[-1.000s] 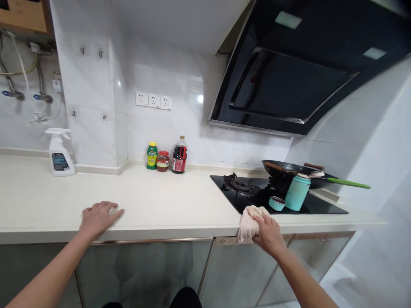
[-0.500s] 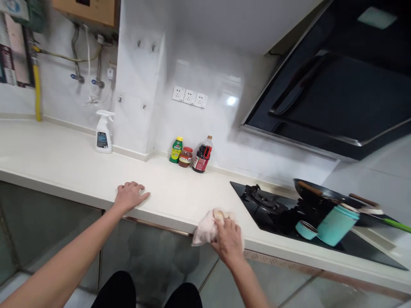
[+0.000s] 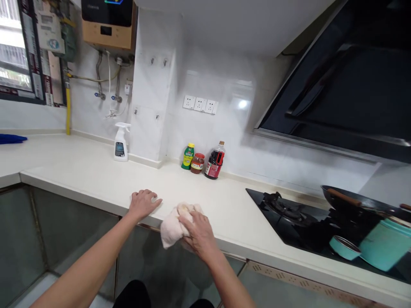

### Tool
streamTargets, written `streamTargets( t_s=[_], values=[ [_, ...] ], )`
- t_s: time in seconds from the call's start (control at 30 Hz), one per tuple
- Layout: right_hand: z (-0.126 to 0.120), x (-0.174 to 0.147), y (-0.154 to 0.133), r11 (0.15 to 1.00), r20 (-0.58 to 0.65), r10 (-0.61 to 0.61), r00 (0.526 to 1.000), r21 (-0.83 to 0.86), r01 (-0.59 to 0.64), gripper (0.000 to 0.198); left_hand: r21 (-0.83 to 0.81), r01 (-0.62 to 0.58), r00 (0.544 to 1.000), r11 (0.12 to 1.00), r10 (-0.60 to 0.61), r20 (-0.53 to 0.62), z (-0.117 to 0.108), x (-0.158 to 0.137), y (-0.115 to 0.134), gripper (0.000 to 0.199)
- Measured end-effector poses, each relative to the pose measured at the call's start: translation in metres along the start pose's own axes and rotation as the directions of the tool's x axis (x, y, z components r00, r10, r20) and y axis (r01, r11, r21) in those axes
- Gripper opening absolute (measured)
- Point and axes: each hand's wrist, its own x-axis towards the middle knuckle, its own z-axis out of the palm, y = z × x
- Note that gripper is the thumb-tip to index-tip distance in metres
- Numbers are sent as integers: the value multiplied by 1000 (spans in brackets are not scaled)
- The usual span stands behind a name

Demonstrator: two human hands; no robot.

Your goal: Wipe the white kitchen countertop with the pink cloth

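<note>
My right hand (image 3: 199, 231) grips a pale pink cloth (image 3: 175, 224), bunched up at the front edge of the white countertop (image 3: 224, 201). Part of the cloth hangs over that edge, and the fingertips are partly sunk in its folds. To the left, my left hand (image 3: 143, 204) rests on the counter near the edge, fingers spread and thumb out, holding nothing. The cloth lies a short way to the right of it.
Against the wall stand a green bottle (image 3: 188, 157), a red-lidded jar (image 3: 197, 164), a dark sauce bottle (image 3: 215, 161) and a white spray bottle (image 3: 120, 143). At right, a black gas hob (image 3: 289, 214) carries a wok (image 3: 362, 201) and turquoise containers (image 3: 385, 243). A range hood (image 3: 346, 85) overhangs it.
My right hand has moved the cloth leftward along the counter edge, closer to my left hand. The view has turned left, bringing in the window and a blue cloth.
</note>
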Motion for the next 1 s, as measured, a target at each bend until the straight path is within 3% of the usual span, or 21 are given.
streamTargets(
  t_s=[0.27, 0.33, 0.4, 0.47, 0.53, 0.63, 0.77, 0.9, 1.0],
  values=[
    [-25, -98, 146, 955, 62, 234, 970, 174, -242, 52, -17, -18, 999, 1000, 19, 35, 5, -1, -1, 44],
    [-33, -113, 182, 904, 133, 374, 918, 168, -393, 54, -22, -20, 999, 1000, 21, 43, 6, 0, -1, 46],
    [-35, -116, 212, 833, 178, 523, 834, 101, -544, 57, -25, -25, 999, 999, 26, 46, 5, -1, 0, 46],
    [-31, -105, 230, 767, 169, 629, 759, 26, -641, 61, -25, -31, 999, 999, 31, 36, 3, -3, 1, 45],
    [-24, -83, 237, 732, 135, 677, 724, -17, -681, 62, -25, -45, 999, 999, 46, 8, 2, -5, 2, 42],
    [-9, -34, 229, 735, 116, 676, 728, -50, -676, 59, -41, -64, 997, 997, 62, -46, 3, -5, 1, 39],
    [18, 45, 188, 801, 156, 597, 787, -52, -597, 55, -75, -65, 993, 995, 58, -102, 8, -4, -2, 40],
    [41, 116, 117, 902, 263, 410, 873, 23, -431, 55, -85, -55, 992, 995, 45, -122, 8, -4, -4, 43],
    [46, 142, 53, 961, 326, 185, 927, 138, -241, 57, -74, -57, 991, 996, 48, -126, 5, -5, -3, 43]
  ],
)
